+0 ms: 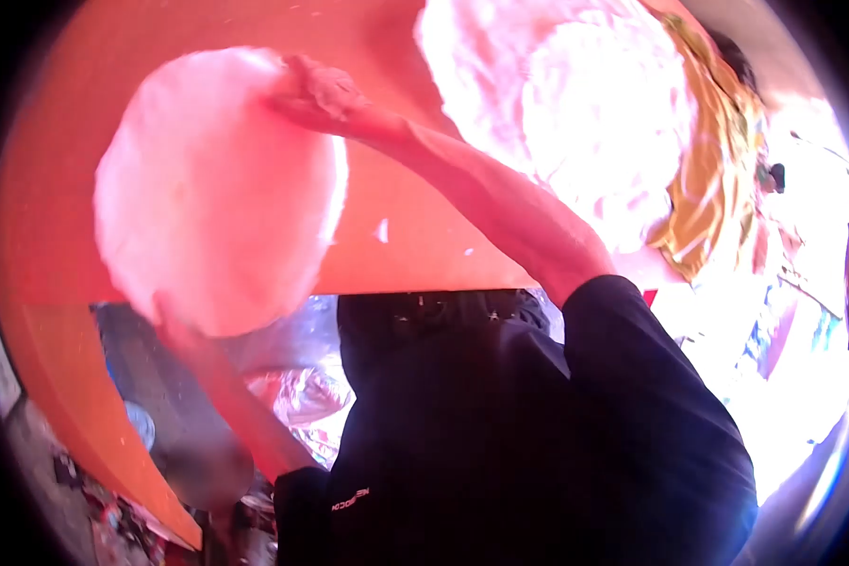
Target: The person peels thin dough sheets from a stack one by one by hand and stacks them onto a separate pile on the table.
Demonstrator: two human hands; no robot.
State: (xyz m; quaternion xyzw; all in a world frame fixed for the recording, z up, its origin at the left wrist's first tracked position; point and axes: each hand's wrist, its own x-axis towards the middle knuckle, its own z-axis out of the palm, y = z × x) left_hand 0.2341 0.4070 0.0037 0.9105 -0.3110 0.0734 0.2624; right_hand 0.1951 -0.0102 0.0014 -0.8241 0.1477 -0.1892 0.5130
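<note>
A large round, soft white piece (208, 189), tinted pink by the light, lies on the orange table with its near edge hanging over the side. It looks like a pad or thick sheet; the material is too washed out to name. My right hand (323, 92) is at its far right edge, with the fingers curled closed on the rim. At the near left edge, my left hand (167, 316) has the thumb side over the top and the other fingers hidden underneath; it appears closed on the rim.
Several similar round white pieces (594, 113) lie in a pile at the right of the orange table (396, 250). Beside them is a crumpled yellow cloth (712, 160). Below the table edge lies a shiny plastic bundle (307, 396). Small white scraps (381, 230) dot the tabletop.
</note>
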